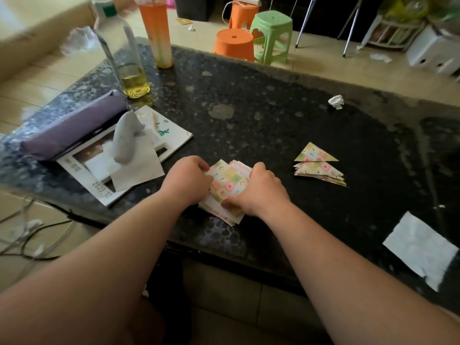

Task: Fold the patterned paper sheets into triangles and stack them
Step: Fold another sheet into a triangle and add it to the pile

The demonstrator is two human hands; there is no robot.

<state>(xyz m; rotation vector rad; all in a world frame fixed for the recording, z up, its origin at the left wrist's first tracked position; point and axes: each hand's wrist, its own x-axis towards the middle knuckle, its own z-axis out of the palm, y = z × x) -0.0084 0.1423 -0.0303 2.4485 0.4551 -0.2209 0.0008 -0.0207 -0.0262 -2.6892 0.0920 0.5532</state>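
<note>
A loose pile of square patterned paper sheets [227, 181], pastel checks on one side and white on the other, lies near the front edge of the dark speckled table [273, 120]. My left hand [189, 180] grips the pile's left side with curled fingers. My right hand [258, 189] holds its right side, thumb pinching the near edge of the top sheet. To the right, apart from both hands, several folded patterned triangles [319, 168] lie stacked and fanned out.
At the left are a purple pencil case [72, 128], magazines [129, 158], a white object [124, 140], an oil bottle [124, 53] and an orange cup [156, 31]. A crumpled paper ball [336, 101] lies at the back, a white tissue [420, 247] at front right. Stools [249, 33] stand beyond.
</note>
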